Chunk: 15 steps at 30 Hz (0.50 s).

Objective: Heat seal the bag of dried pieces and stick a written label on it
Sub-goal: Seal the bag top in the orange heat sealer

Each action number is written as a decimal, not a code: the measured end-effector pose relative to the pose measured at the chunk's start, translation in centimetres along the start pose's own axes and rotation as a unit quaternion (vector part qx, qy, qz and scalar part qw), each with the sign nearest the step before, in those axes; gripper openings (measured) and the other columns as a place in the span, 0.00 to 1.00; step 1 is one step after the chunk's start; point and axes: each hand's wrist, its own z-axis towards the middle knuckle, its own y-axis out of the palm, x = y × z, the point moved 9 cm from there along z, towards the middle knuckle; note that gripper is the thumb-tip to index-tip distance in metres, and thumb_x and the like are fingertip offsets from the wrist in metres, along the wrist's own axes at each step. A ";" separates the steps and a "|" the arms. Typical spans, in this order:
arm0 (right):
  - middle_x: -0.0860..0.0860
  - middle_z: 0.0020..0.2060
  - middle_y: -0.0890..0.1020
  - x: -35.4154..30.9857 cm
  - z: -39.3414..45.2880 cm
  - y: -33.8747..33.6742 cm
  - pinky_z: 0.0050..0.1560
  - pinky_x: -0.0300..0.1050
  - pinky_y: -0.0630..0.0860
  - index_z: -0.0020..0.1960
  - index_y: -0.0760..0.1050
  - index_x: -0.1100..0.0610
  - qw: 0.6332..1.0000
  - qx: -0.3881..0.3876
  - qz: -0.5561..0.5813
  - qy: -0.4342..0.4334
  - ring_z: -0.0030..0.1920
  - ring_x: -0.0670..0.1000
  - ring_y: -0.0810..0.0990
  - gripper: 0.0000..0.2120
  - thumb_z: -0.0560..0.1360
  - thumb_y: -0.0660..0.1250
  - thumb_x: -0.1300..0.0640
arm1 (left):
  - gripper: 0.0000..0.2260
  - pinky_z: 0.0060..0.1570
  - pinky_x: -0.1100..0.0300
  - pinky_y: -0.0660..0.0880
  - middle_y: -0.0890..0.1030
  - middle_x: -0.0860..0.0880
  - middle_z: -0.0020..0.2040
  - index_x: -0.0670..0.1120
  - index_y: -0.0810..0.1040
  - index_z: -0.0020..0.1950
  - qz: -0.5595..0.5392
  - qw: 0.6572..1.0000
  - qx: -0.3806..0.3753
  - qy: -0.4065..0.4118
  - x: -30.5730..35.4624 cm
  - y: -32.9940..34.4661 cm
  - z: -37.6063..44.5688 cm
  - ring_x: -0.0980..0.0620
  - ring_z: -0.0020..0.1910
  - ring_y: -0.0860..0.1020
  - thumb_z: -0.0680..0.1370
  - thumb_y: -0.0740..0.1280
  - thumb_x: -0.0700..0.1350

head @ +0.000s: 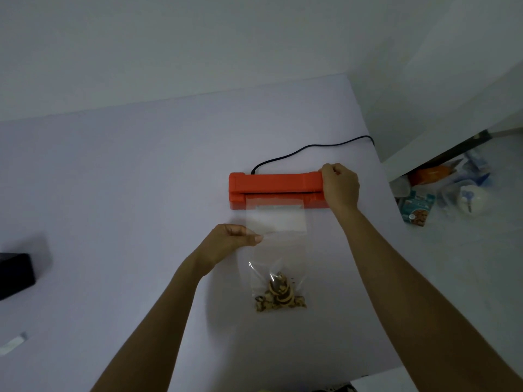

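An orange heat sealer (271, 185) lies across the middle of the white table (127, 193), with a black cord (308, 149) running from its back to the table's right edge. A clear plastic bag (278, 239) lies in front of it, its open top tucked into the sealer's slot. Brown dried pieces (280, 297) sit at the bag's near end. My left hand (230, 240) pinches the bag's left edge between thumb and fingers. My right hand (339, 186) grips the right end of the sealer's lid.
A black box (15, 274) sits at the table's left edge. A small white strip (12, 342) lies near the front left. On the floor to the right are packets, bags and an orange item (433, 174). The wall is close behind the table.
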 end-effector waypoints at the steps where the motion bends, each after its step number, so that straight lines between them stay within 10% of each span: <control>1: 0.61 0.45 0.79 -0.1 -0.1 -0.1 0.36 0.44 0.66 0.31 0.68 0.50 1.000 -0.007 -0.008 0.000 0.37 0.53 0.73 0.13 0.72 0.57 0.46 | 0.06 0.55 0.63 0.71 0.86 0.50 0.45 0.46 0.85 0.44 -0.002 1.000 0.001 -0.001 0.1 0.0 0.0 0.56 0.48 0.82 0.72 0.73 0.48; 6: 0.56 0.35 0.74 -1.2 -0.7 -0.6 0.33 0.43 0.65 0.40 0.74 0.67 0.999 -0.039 -0.006 -0.017 0.36 0.51 0.71 0.21 0.77 0.59 0.48 | 0.09 0.59 0.62 0.71 0.86 0.52 0.47 0.46 0.85 0.47 0.004 1.000 -0.005 0.001 0.4 -0.1 -0.3 0.57 0.51 0.82 0.72 0.73 0.50; 10: 0.50 0.34 0.73 -2.0 -1.4 -1.0 0.36 0.44 0.67 0.37 0.71 0.58 0.998 -0.059 0.011 -0.008 0.38 0.52 0.72 0.19 0.78 0.59 0.44 | 0.08 0.57 0.62 0.72 0.85 0.52 0.48 0.49 0.85 0.49 0.004 0.999 0.026 0.031 1.5 -1.3 -0.7 0.56 0.52 0.81 0.73 0.72 0.50; 15: 0.54 0.50 0.79 -3.2 -1.7 -2.4 0.54 0.50 0.71 0.59 0.77 0.59 0.997 -0.053 0.062 0.004 0.51 0.54 0.76 0.28 0.79 0.53 0.37 | 0.16 0.49 0.60 0.73 0.79 0.49 0.48 0.46 0.74 0.52 0.045 0.960 0.233 0.149 4.6 -5.9 -1.6 0.54 0.48 0.78 0.71 0.74 0.50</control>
